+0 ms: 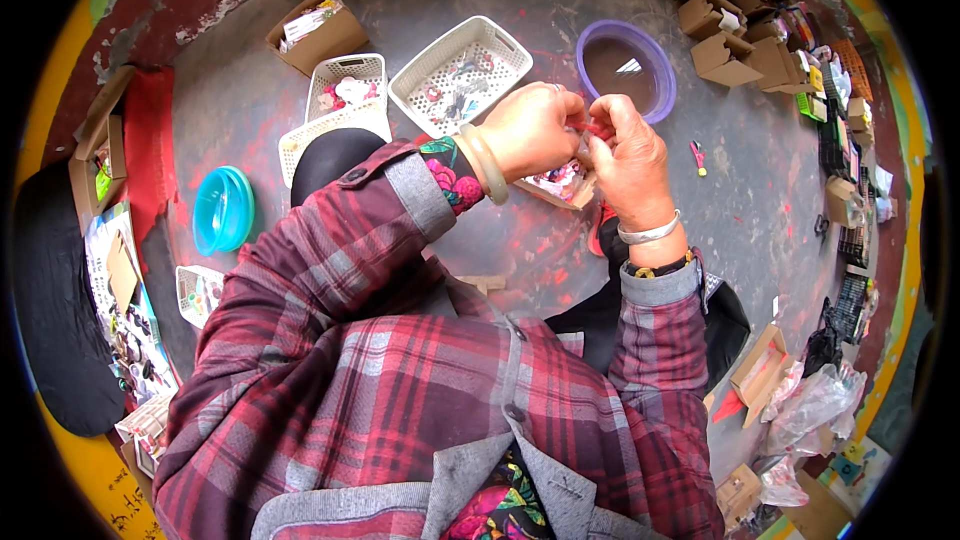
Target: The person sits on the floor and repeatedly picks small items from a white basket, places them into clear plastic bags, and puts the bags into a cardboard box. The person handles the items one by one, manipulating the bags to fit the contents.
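My left hand (pixel 535 130) and my right hand (pixel 632 158) meet in front of me, fingers closed and nearly touching. Between the fingertips shows a small red piece (pixel 592 129), pinched from both sides. Its kind is too small and too covered to make out. Just below the hands, a small cardboard box (pixel 580 198) holds pink, white and dark bits, partly hidden by my left wrist. Beyond my left hand stands a white perforated plastic basket (pixel 405 90) with grey and pink small items in it.
A purple basin (pixel 668 90) stands just beyond my right hand. At left are smaller white baskets (pixel 372 62), a cardboard box (pixel 340 35) and teal bowls (pixel 248 205). A small pink and yellow item (pixel 698 158) lies on the floor at right. Boxes (pixel 725 60) line the right wall.
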### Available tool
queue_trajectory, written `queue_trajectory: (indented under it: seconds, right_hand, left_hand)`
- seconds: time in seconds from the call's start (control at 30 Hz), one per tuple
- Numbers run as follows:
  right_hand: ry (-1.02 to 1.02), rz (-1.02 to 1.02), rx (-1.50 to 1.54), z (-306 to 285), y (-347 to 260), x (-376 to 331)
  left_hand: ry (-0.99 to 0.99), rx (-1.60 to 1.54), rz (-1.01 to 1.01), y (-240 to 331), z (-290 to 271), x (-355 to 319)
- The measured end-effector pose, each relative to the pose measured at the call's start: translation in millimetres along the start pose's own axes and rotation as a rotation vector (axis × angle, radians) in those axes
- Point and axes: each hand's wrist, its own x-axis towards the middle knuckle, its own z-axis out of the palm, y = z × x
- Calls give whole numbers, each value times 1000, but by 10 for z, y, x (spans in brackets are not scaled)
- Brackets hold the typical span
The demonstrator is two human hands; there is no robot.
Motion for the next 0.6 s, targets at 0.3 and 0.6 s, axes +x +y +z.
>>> queue_trajectory:
  seconds: [0.3,0.6]
  right_hand:
    - [2,334,362,-60,621,226]
    - [-887,487,-488,1130,2149,-352]
  left_hand:
    - [156,119,56,-104,-182,66]
    - [100,141,-11,-117,-223,58]
